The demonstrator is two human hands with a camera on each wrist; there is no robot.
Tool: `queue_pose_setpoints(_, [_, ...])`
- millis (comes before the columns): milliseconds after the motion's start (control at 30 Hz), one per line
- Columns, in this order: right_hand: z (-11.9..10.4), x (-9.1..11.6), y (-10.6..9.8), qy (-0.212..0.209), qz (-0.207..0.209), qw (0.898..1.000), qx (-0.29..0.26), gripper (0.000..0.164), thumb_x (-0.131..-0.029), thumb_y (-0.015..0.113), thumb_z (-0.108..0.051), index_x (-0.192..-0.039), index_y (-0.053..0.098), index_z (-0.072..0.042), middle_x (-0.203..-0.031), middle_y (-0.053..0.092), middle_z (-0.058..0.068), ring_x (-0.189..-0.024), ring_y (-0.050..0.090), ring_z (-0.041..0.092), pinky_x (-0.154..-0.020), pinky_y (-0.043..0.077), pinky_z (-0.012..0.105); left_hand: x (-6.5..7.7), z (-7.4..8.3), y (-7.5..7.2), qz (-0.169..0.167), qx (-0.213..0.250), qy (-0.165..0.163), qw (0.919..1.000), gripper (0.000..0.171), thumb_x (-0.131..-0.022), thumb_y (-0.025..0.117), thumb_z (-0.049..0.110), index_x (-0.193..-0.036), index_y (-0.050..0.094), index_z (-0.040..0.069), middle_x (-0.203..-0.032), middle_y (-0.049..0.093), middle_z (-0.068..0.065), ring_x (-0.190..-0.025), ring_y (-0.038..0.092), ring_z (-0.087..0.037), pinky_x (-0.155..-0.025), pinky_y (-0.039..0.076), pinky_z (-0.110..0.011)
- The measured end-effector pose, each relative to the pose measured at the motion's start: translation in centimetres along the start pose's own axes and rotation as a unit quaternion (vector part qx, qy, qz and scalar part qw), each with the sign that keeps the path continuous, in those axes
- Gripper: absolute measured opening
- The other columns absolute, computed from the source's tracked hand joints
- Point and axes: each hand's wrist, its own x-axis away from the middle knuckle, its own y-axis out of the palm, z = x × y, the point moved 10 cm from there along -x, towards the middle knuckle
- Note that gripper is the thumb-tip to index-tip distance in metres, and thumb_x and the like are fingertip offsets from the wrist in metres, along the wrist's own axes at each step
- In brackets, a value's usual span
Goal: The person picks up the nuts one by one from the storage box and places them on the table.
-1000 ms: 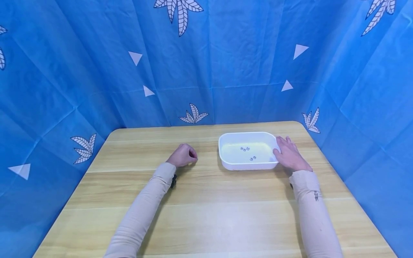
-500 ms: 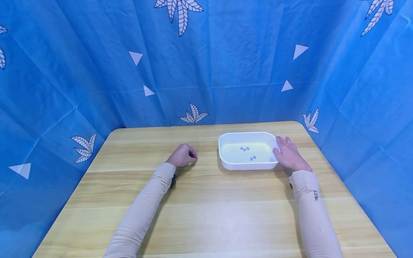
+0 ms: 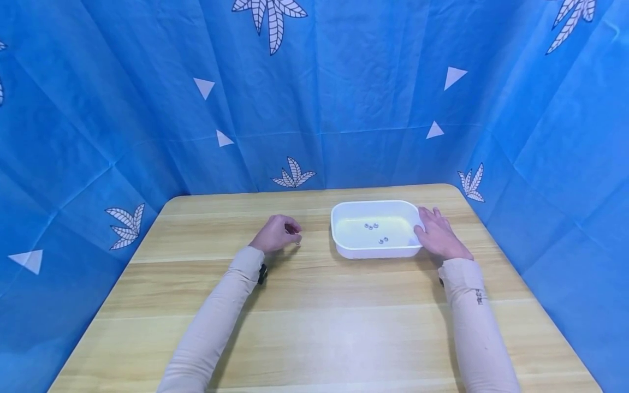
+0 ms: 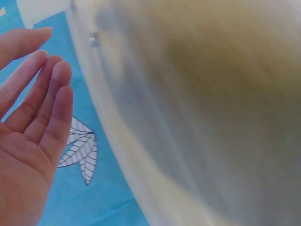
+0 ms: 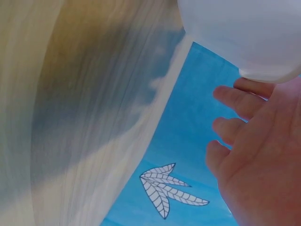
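In the head view my left hand (image 3: 276,233) hovers low over the table, thumb and fingers apart. A small silvery piece (image 3: 297,243) lies just beneath its fingertips; in the left wrist view the same piece (image 4: 93,39) is blurred, too small to name. The left hand (image 4: 35,117) there shows relaxed fingers holding nothing. A white plastic basin (image 3: 375,253) stands at the back right, and several small shiny pieces (image 3: 371,227) lie on its floor. My right hand (image 3: 443,234) grips the basin's right end, thumb over the rim; the right wrist view shows its fingers against the outer wall (image 5: 244,33).
Both hands work over a light wooden table (image 3: 314,327). A blue curtain (image 3: 363,109) with white leaf prints hangs behind and along both sides of the table. A dark band (image 3: 262,274) sits at the left wrist.
My left thumb and fingers, pinched together before, have come apart, and the small silvery piece now shows on the table below them. The right hand and basin have stayed put.
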Motion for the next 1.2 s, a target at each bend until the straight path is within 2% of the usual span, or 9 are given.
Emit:
queue_pose_setpoints(267, [0.0,0.0,0.1,0.004,-0.006,1.0,-0.004,0.069,-0.109,0.03,-0.032,-0.16,0.01,0.009,-0.169,0.012,0.032,-0.157,-0.002,0.055,-0.128,0.0,0.067,-0.3,3.2,-0.6,0.024,0.014,0.018,0.9994,0.027,-0.091,0.077,0.021,-0.111,0.077,0.003,-0.102,0.076,-0.007,-0.091,0.069,-0.019,-0.083,0.061,-0.033])
queue_pose_setpoints(433, [0.0,0.0,-0.1,-0.001,0.005,1.0,-0.005,0.068,-0.108,0.032,-0.03,-0.16,0.013,0.01,-0.168,0.014,0.033,-0.156,0.001,0.057,-0.127,0.002,0.067,-0.7,6.1,-0.3,0.027,0.024,0.043,0.9984,0.024,-0.091,0.078,0.02,-0.111,0.077,0.006,-0.105,0.076,-0.008,-0.092,0.07,-0.019,-0.085,0.061,-0.032])
queue_pose_setpoints(567, [-0.1,0.0,-0.1,-0.003,0.008,1.0,-0.005,0.068,-0.108,0.032,-0.03,-0.16,0.014,0.01,-0.168,0.015,0.033,-0.156,0.002,0.057,-0.127,0.002,0.068,-1.4,8.5,0.4,0.018,0.031,0.074,0.9967,0.026,-0.092,0.077,0.016,-0.114,0.076,0.003,-0.104,0.076,-0.009,-0.092,0.069,-0.019,-0.085,0.061,-0.032])
queue_pose_setpoints(733, [-0.3,-0.1,0.0,-0.003,0.005,1.0,-0.007,0.068,-0.108,0.032,-0.029,-0.16,0.012,0.01,-0.168,0.013,0.033,-0.156,0.0,0.056,-0.128,0.0,0.067,-2.6,11.1,1.8,-0.006,0.016,0.102,0.9947,0.025,-0.093,0.077,0.015,-0.114,0.077,0.002,-0.101,0.077,-0.008,-0.09,0.069,-0.018,-0.083,0.061,-0.028])
queue_pose_setpoints(867, [-0.5,-0.1,0.1,-0.004,0.001,1.0,-0.01,0.068,-0.108,0.031,-0.03,-0.16,0.012,0.009,-0.169,0.012,0.032,-0.157,0.0,0.055,-0.128,-0.001,0.065,-3.5,12.6,3.3,-0.024,0.002,0.107,0.9939,0.022,-0.092,0.077,0.014,-0.111,0.078,0.004,-0.101,0.078,-0.009,-0.089,0.07,-0.016,-0.081,0.06,-0.025])
queue_pose_setpoints(1200, [-0.5,-0.1,0.0,-0.003,0.007,1.0,-0.014,0.068,-0.108,0.032,-0.029,-0.16,0.013,0.01,-0.168,0.013,0.033,-0.156,0.001,0.056,-0.128,0.0,0.066,-5.1,14.7,7.9,-0.076,-0.028,0.125,0.9889,0.022,-0.093,0.076,0.009,-0.112,0.077,-0.003,-0.103,0.08,-0.013,-0.09,0.075,-0.019,-0.081,0.061,-0.022])
